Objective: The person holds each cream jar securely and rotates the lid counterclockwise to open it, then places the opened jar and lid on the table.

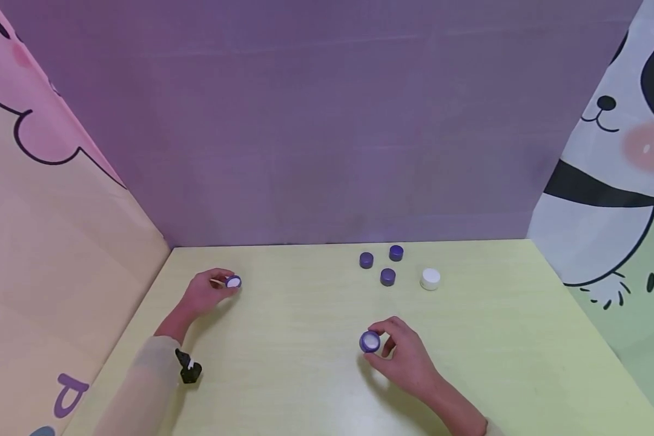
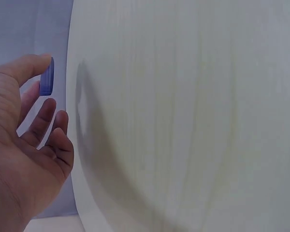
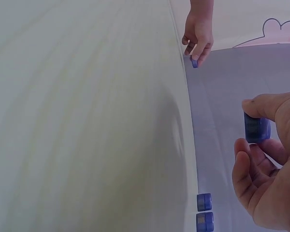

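Observation:
My left hand (image 1: 206, 292) pinches a thin purple lid (image 1: 233, 281) above the left part of the table, its white inner face toward the head camera. In the left wrist view the lid (image 2: 47, 77) shows edge-on between thumb and finger. Farther right and nearer the front, my right hand (image 1: 406, 357) holds a small purple jar (image 1: 370, 341) between thumb and fingers. The jar's round white top faces the head camera, and the right wrist view shows the side of the jar (image 3: 257, 127). Both things are held above the table, apart from each other.
Three small purple jars, one at the left (image 1: 366, 260), one at the back (image 1: 396, 253) and one in front (image 1: 387, 277), stand toward the table's back. A larger white jar (image 1: 430, 279) is right of them. A purple backdrop (image 1: 327, 133) rises behind the table (image 1: 294, 363).

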Demonstrator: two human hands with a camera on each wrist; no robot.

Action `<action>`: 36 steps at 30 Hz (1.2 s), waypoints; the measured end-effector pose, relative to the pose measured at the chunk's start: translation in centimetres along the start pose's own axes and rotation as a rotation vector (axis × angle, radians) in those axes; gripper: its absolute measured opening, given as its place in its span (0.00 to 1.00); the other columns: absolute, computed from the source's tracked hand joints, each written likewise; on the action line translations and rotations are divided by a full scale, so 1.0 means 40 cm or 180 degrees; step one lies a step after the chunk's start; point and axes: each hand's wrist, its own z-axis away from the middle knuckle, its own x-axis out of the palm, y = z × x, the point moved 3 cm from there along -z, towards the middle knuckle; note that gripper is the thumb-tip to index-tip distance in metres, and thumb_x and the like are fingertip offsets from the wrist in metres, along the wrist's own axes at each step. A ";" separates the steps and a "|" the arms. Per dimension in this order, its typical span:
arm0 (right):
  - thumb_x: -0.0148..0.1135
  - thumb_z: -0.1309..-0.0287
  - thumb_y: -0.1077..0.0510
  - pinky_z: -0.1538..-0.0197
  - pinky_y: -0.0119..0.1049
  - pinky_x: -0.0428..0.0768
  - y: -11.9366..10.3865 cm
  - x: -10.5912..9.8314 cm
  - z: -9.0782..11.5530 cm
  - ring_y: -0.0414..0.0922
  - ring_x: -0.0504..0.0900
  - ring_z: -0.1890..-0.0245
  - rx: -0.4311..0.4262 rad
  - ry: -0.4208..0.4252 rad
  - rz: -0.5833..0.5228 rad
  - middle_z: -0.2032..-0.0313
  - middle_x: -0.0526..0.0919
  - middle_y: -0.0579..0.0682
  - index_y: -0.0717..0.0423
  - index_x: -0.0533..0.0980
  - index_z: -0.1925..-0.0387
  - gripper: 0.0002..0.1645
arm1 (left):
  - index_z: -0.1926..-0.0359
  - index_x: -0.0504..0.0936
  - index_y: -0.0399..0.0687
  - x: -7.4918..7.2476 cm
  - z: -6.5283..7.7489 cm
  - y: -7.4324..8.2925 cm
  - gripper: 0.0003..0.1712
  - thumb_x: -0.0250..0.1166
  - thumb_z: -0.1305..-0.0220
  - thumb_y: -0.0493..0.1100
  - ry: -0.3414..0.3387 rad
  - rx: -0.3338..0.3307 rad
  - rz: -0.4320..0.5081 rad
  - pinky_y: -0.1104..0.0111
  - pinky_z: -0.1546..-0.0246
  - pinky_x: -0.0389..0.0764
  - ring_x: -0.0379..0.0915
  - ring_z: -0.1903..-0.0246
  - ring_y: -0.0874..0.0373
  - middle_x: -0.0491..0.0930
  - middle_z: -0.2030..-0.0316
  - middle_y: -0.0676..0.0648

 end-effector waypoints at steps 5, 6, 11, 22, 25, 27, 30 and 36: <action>0.78 0.60 0.67 0.70 0.33 0.78 -0.005 0.000 0.000 0.35 0.75 0.78 -0.0023 0.0001 -0.0009 0.64 0.75 0.40 0.51 0.78 0.59 0.24 | 0.46 0.79 0.36 -0.020 0.006 -0.027 0.26 0.72 0.41 0.46 0.0093 -0.0106 -0.0154 0.55 0.55 0.75 0.72 0.52 0.41 0.77 0.50 0.35; 0.78 0.60 0.67 0.70 0.33 0.78 -0.005 0.000 0.000 0.35 0.75 0.78 -0.0015 -0.0002 -0.0017 0.64 0.75 0.40 0.52 0.78 0.59 0.24 | 0.45 0.79 0.37 -0.024 0.007 -0.033 0.27 0.71 0.41 0.47 0.0101 -0.0158 -0.0178 0.52 0.52 0.74 0.70 0.50 0.39 0.75 0.48 0.34; 0.78 0.59 0.67 0.70 0.34 0.78 -0.003 0.004 0.002 0.35 0.75 0.77 0.0079 -0.0035 -0.0050 0.64 0.75 0.40 0.51 0.78 0.59 0.24 | 0.44 0.78 0.37 -0.039 0.017 -0.056 0.29 0.71 0.41 0.50 0.0111 -0.0283 -0.0199 0.39 0.41 0.60 0.59 0.39 0.32 0.68 0.40 0.30; 0.78 0.59 0.67 0.70 0.33 0.78 -0.003 0.003 0.003 0.35 0.75 0.77 0.0110 -0.0070 -0.0042 0.64 0.75 0.40 0.51 0.78 0.59 0.23 | 0.49 0.82 0.44 -0.053 0.028 -0.079 0.26 0.72 0.44 0.54 0.0370 -0.0294 -0.0658 0.29 0.53 0.50 0.56 0.38 0.30 0.69 0.41 0.31; 0.78 0.59 0.67 0.70 0.35 0.79 -0.003 0.003 0.003 0.35 0.75 0.77 0.0099 -0.0070 -0.0045 0.64 0.75 0.40 0.51 0.78 0.59 0.24 | 0.49 0.82 0.45 -0.051 0.028 -0.082 0.26 0.71 0.44 0.55 0.0375 -0.0304 -0.0690 0.30 0.53 0.51 0.56 0.38 0.29 0.69 0.41 0.31; 0.78 0.59 0.67 0.70 0.35 0.79 -0.002 0.002 0.004 0.35 0.75 0.77 0.0100 -0.0071 -0.0048 0.64 0.75 0.40 0.50 0.78 0.59 0.23 | 0.49 0.82 0.45 -0.050 0.028 -0.084 0.27 0.71 0.44 0.56 0.0370 -0.0316 -0.0715 0.30 0.53 0.52 0.56 0.38 0.28 0.68 0.40 0.30; 0.78 0.58 0.67 0.70 0.35 0.79 -0.001 0.002 0.005 0.36 0.75 0.77 0.0111 -0.0074 -0.0058 0.64 0.75 0.40 0.51 0.78 0.59 0.23 | 0.49 0.81 0.45 -0.049 0.029 -0.086 0.27 0.70 0.43 0.56 0.0352 -0.0344 -0.0739 0.30 0.52 0.52 0.55 0.38 0.27 0.67 0.39 0.30; 0.77 0.58 0.67 0.70 0.34 0.79 0.001 0.002 0.007 0.36 0.75 0.77 0.0143 -0.0080 -0.0049 0.64 0.75 0.41 0.51 0.78 0.59 0.23 | 0.48 0.81 0.45 -0.047 0.030 -0.094 0.27 0.70 0.43 0.56 0.0337 -0.0346 -0.0762 0.29 0.53 0.53 0.55 0.38 0.27 0.66 0.39 0.29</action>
